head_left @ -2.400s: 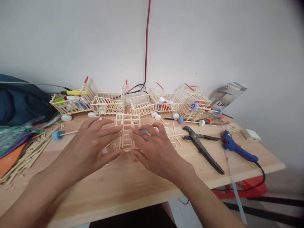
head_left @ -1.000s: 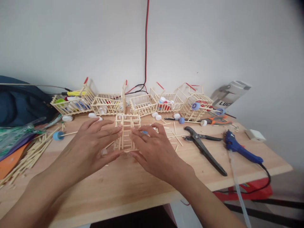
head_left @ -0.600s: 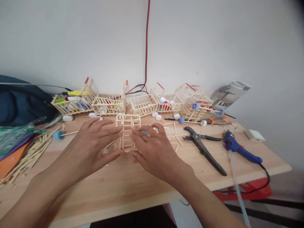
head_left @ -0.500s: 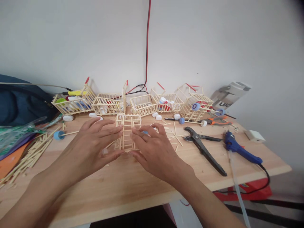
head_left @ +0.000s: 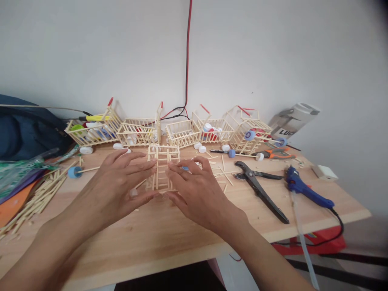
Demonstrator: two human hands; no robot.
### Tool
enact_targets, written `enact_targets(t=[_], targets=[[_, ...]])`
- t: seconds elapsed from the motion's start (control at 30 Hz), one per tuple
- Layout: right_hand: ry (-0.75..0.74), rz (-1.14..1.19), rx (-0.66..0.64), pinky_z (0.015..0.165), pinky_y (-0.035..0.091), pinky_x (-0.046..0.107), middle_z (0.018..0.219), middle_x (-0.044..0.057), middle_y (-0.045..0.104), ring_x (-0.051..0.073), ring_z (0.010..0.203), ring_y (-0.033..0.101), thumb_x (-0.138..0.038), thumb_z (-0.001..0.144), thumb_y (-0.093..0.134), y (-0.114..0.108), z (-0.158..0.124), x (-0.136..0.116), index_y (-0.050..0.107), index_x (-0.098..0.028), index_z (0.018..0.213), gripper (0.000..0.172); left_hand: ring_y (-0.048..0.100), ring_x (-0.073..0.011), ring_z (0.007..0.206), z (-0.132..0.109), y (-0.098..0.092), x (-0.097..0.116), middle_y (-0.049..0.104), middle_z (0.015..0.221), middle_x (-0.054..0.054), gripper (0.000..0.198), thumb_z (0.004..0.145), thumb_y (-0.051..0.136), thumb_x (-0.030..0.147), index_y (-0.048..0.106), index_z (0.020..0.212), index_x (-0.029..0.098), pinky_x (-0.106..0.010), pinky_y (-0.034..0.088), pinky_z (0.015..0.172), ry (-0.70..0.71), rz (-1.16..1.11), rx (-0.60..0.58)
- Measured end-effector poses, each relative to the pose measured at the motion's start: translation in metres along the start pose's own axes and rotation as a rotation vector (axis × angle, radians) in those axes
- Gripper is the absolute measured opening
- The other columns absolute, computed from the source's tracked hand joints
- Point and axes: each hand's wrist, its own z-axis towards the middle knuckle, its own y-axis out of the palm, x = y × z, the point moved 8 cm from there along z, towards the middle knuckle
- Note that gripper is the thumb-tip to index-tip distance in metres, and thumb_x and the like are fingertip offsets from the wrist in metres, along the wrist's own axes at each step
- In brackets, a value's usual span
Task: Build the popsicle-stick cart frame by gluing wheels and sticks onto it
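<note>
A small frame of pale wooden sticks (head_left: 163, 152) with crosswise rungs stands on the wooden table in front of me. My left hand (head_left: 123, 182) grips its left side, fingers bent along the sticks and thumb at the near edge. From the other side my right hand (head_left: 194, 188) holds it, fingertips on the right-hand sticks and thumb low in front. The two thumbs almost meet at the near end. Parts of the frame's sides are hidden behind my fingers. A blue bottle cap shows just behind my right fingers.
Several stick-built carts (head_left: 138, 133) with red-tipped handles line the wall. Black cutters (head_left: 262, 194) and a blue glue gun (head_left: 307, 190) lie at the right. Loose sticks (head_left: 45, 196) and a blue cap wheel (head_left: 74, 172) are at the left. A tilted can (head_left: 295, 121) leans behind.
</note>
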Motion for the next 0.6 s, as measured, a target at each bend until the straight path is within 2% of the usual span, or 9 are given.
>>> enact_targets(t=[0.13,0.33,0.6], targets=[[0.003,0.000,-0.010,0.106,0.031,0.052,0.136,0.011,0.064,0.028,0.125,0.052,-0.036,0.098,0.055,0.0018,0.0000,-0.0007,0.062,-0.011,0.120,0.034,0.058,-0.0342,0.117,0.0008,0.0000,0.0013,0.072,0.117,-0.010,0.035,0.087,0.067,0.040,0.070,0.114,0.018,-0.054,0.039,0.101,0.007,0.014,-0.012],[-0.001,0.013,0.025,0.107,0.030,0.050,0.134,0.010,0.065,0.028,0.122,0.054,-0.038,0.098,0.054,0.0003,-0.0005,-0.0004,0.063,-0.012,0.119,0.035,0.057,-0.0326,0.119,-0.0005,0.0003,-0.0004,0.071,0.121,-0.007,0.038,0.088,0.064,0.047,0.069,0.116,0.021,-0.053,0.035,0.105,-0.023,-0.016,-0.030],[0.007,0.005,0.020,0.107,0.030,0.049,0.134,0.009,0.066,0.028,0.121,0.055,-0.037,0.097,0.055,-0.0002,-0.0013,-0.0001,0.063,-0.014,0.119,0.033,0.057,-0.0315,0.121,-0.0004,0.0009,-0.0013,0.070,0.124,-0.006,0.038,0.088,0.063,0.049,0.068,0.116,0.024,-0.052,0.034,0.107,-0.040,-0.043,-0.037]])
